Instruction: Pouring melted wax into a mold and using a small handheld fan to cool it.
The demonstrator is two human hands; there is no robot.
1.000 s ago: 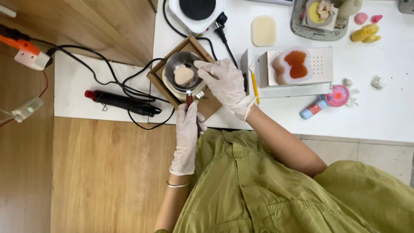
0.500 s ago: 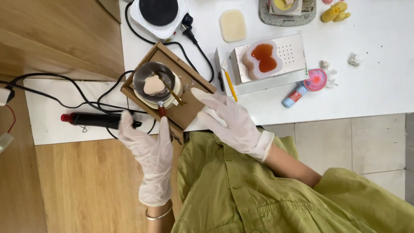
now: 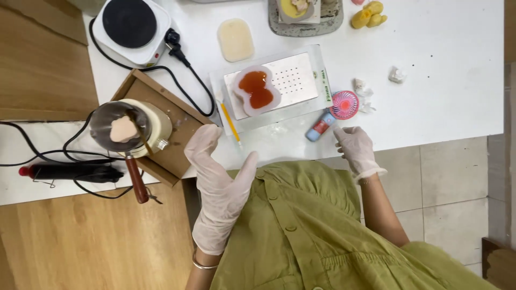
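Note:
Both hands wear pale thin gloves. My left hand [image 3: 217, 177] hovers open at the white table's front edge, just right of a wooden tray [image 3: 180, 131], and holds nothing. On that tray a small metal pot [image 3: 110, 121] rests on a cream cup, with a pale solid lump [image 3: 123, 129] inside and its reddish handle [image 3: 135, 180] pointing toward me. My right hand [image 3: 355, 150] is open with fingers spread, just below a small pink hand fan [image 3: 344, 104] with a blue and red grip. A white mould with orange-red liquid [image 3: 256, 90] sits on a perforated white plate [image 3: 295, 80].
A round black-topped hot plate [image 3: 130, 24] stands at the back left, its cable running past the tray. A black heat gun [image 3: 70, 172] lies left of the pot. Also on the table are a yellow stick [image 3: 230, 121], a cream bar [image 3: 235, 39], a grey tray [image 3: 333, 20] and yellow shapes [image 3: 368, 15].
My left hand let go of the pot handle and moved right. My right hand left the pot and swung right to the fan. The pot stayed on the tray.

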